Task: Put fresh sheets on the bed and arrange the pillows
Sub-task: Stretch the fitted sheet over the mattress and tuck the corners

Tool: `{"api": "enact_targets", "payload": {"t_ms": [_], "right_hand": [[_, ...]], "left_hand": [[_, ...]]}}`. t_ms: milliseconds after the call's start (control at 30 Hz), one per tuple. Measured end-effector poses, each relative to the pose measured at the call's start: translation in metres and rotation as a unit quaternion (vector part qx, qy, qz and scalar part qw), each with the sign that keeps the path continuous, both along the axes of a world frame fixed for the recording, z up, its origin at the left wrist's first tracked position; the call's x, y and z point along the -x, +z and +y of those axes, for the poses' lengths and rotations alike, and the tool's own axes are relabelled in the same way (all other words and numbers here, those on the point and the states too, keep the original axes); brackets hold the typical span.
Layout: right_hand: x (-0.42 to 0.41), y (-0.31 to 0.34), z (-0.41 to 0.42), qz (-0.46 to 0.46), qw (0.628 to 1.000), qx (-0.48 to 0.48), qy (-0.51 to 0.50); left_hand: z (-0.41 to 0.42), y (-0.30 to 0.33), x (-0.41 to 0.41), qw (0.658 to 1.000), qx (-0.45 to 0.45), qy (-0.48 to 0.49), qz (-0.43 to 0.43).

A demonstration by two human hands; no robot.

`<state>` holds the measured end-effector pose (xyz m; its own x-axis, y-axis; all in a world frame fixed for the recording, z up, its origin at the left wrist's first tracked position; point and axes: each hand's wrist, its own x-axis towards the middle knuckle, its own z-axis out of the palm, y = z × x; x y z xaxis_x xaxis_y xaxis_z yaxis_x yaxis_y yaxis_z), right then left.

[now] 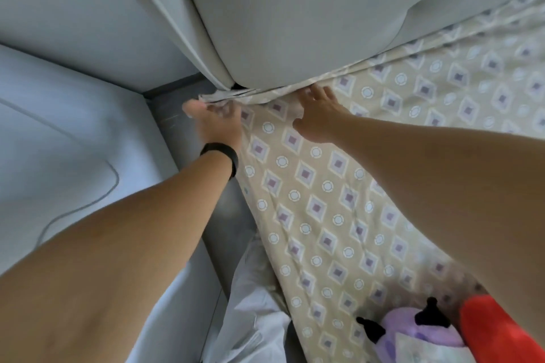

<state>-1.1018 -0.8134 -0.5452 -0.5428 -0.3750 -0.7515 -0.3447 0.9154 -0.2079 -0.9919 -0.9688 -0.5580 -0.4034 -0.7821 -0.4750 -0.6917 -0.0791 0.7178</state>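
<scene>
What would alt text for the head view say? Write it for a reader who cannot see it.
Two bare hands work a patterned sheet in at the base of a pale padded headboard: the left hand, with a black wristband, holds the sheet's bunched corner, and the right hand presses flat beside it. A purple plush toy lies at the lower right.

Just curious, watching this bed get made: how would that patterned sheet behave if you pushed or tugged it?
Probably floppy: the patterned sheet bunches into folds against the headboard where the left hand grips its corner. It looks thin and light, creasing under the right hand resting on it. It would likely slide and wrinkle rather than hold shape.
</scene>
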Motion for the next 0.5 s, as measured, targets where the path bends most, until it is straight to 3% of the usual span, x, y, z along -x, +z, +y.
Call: {"api": "enact_targets", "payload": {"t_ms": [67,133,167,300,500], "right_hand": [[0.009,-0.006,0.001,0.011,1.0,-0.017,0.001],[0.013,-0.007,0.001,0.036,0.999,-0.029,0.001],[0.015,-0.008,0.001,0.05,0.998,-0.032,-0.002],[0.026,-0.012,0.009,0.078,0.996,-0.052,0.004],[0.069,-0.026,0.022,0.136,0.985,-0.09,0.048]], "left_hand": [[0.018,-0.001,-0.011,0.976,0.054,-0.21,-0.009],[0.025,-0.015,-0.008,0.9,0.103,-0.422,-0.043],[0.023,-0.021,0.0,0.865,0.137,-0.479,-0.068],[0.0,-0.035,0.025,0.808,0.239,-0.521,-0.138],[0.01,-0.05,0.028,0.795,0.258,-0.524,-0.161]]}}
